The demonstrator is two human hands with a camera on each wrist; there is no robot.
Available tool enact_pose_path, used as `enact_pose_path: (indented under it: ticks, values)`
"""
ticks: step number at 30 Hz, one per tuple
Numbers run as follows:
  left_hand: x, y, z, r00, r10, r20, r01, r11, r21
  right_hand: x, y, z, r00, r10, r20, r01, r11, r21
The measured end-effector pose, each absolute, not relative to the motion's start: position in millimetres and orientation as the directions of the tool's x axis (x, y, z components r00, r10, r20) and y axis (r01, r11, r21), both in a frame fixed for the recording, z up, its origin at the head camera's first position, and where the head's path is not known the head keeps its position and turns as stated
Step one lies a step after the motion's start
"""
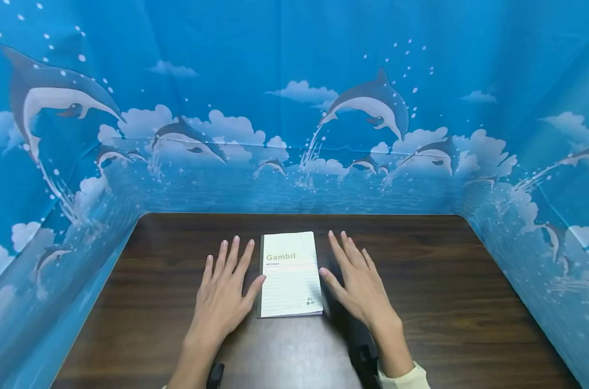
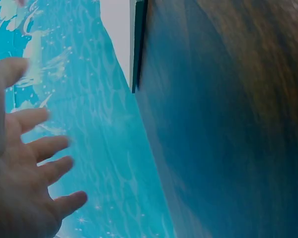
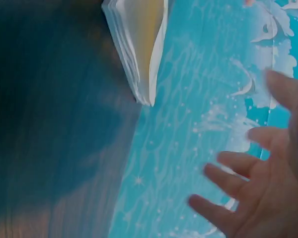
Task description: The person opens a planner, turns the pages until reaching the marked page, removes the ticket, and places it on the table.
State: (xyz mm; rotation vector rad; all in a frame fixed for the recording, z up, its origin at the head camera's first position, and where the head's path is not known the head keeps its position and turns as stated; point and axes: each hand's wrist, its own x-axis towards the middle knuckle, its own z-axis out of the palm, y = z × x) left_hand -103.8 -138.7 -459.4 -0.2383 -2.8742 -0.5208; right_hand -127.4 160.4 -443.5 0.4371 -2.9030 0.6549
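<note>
The light reaching me is bright and even, glaring pale off the tabletop [image 1: 289, 354] at six o'clock; a dark shadow lies beside the right hand [image 1: 365, 286], towards five. The right wrist view is dimmer and blue-tinged, its fingers [image 3: 227, 181] blurred at four o'clock.
</note>
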Motion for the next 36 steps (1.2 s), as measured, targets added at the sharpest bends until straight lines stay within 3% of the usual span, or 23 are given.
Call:
enact_pose_path:
  ticks: [5, 8, 12, 17, 22, 28, 36]
  values:
    - [-103, -139, -457, -0.958, 0.121, 0.258, 0.202, 0.927, 0.315, -130, 153, -444, -0.976, -0.204, 0.071, -0.214, 0.881, -0.422]
    - [-101, -141, -456, -0.968, 0.138, 0.208, 0.202, 0.925, 0.323, -137, 147, -448, -0.987, -0.161, 0.004, -0.143, 0.868, -0.476]
    - [-99, -144, -454, -0.982, 0.176, 0.064, 0.187, 0.906, 0.381, -150, 137, -450, -0.987, -0.151, -0.063, -0.097, 0.848, -0.521]
    - [-97, -146, -454, -0.97, 0.213, -0.118, 0.14, 0.885, 0.444, -158, 124, -445, -0.974, -0.175, -0.143, -0.085, 0.868, -0.489]
    - [-95, -141, -454, -0.951, 0.244, -0.188, 0.135, 0.879, 0.457, -157, 116, -443, -0.978, -0.151, -0.145, -0.076, 0.903, -0.423]
    - [-92, -139, -452, -0.953, 0.239, -0.188, 0.136, 0.888, 0.44, -158, 110, -445, -0.985, -0.095, -0.144, -0.034, 0.926, -0.376]
    - [-91, -142, -453, -0.954, 0.234, -0.188, 0.128, 0.883, 0.451, -160, 103, -443, -0.991, -0.052, -0.124, 0.0, 0.922, -0.386]
